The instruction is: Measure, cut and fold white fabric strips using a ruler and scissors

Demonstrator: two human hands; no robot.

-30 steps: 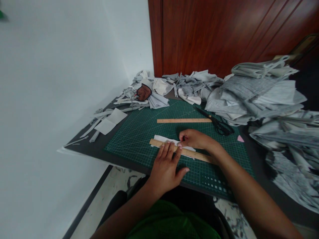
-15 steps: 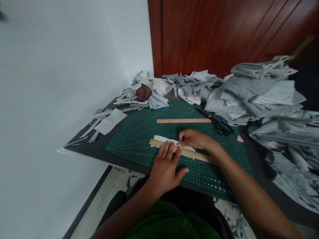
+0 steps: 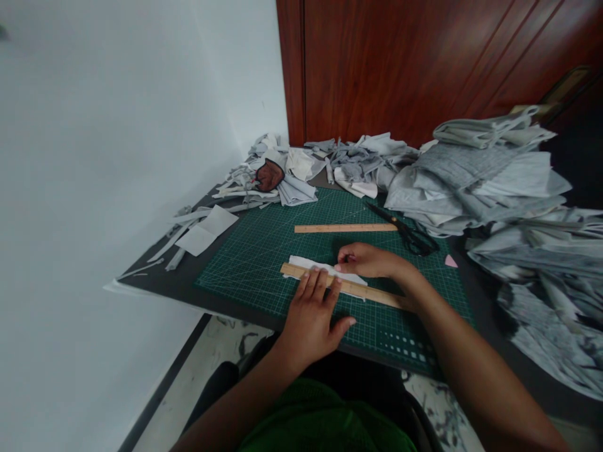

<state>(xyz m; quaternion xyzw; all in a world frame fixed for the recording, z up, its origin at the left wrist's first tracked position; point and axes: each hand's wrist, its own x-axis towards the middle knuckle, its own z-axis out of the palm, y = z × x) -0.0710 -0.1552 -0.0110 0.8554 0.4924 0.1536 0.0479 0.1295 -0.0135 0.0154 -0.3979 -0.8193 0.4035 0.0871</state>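
My left hand (image 3: pixel 311 317) lies flat with fingers stretched out, its fingertips pressing on a wooden ruler (image 3: pixel 384 297). Under that ruler is a narrow strip of white cloth (image 3: pixel 351 276), showing along the ruler's far edge. My right hand (image 3: pixel 365 259) is closed just beyond the ruler, fingers curled and thumb side low over the cloth. Whatever it pinches is too small or hidden to make out. Both hands work over a green cutting mat (image 3: pixel 249 270). The ruler's right end passes beneath my right forearm.
A second wooden ruler (image 3: pixel 343 228) lies farther back, with black-handled scissors (image 3: pixel 417 240) touching its right end. Nearby is a small pink piece (image 3: pixel 451 260). Grey fabric (image 3: pixel 475 179) is heaped at right, scraps (image 3: pixel 362 163) along the back, and a folded pale piece (image 3: pixel 207 231) at left.
The view has shifted slightly. My right thumb has drawn back a little from the ruler toward the curled fingers; my left hand stays pressed on the ruler.
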